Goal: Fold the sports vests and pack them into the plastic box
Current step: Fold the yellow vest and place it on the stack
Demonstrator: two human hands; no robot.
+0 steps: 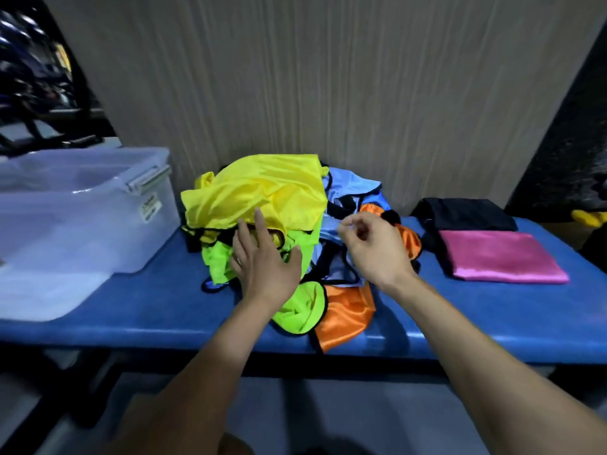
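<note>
Here, the left hand (pixel 262 261) lies flat on the vests (pixel 262 198) at frame centre; right hand (pixel 371 247) fingers pinch a blue vest (pixel 351 185), nearer.

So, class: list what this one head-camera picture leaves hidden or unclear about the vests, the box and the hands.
- How many vests are in the pile: they overlap one another.
- What the plastic box holds: cloudy walls, and the left edge cuts it off.
- Whether the right hand pinches the light blue vest: curled fingers blur there.
- What is under the left hand: its palm covers the green vest.
- The box label: too small.
</note>
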